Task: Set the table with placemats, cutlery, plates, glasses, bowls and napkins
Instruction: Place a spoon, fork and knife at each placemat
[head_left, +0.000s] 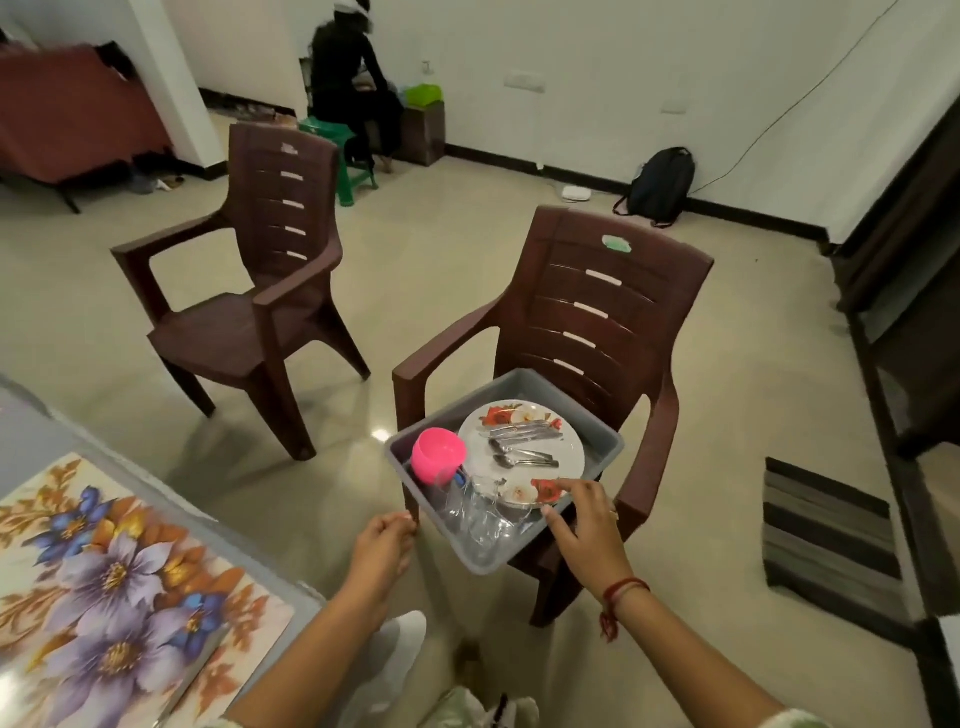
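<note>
A grey tub (602, 441) sits on the seat of the near brown chair (597, 312). Inside lie a white flowered plate (566, 452) with several pieces of cutlery (522, 441) on it, a pink bowl (436, 454) tipped on its side, and clear glasses (478, 512). My right hand (587, 530) reaches over the tub's near edge, its forefinger touching the plate's rim and the thumb below it. My left hand (384, 545) hangs left of the tub with fingers loosely curled, holding nothing. Flowered placemats (114, 571) lie on the grey table (41, 436) at the lower left.
A second brown chair (249, 291) stands further left on the tiled floor. A striped mat (826, 540) lies to the right. A person in dark clothes sits at the far wall by a green stool (353, 166); a black backpack (660, 184) leans there.
</note>
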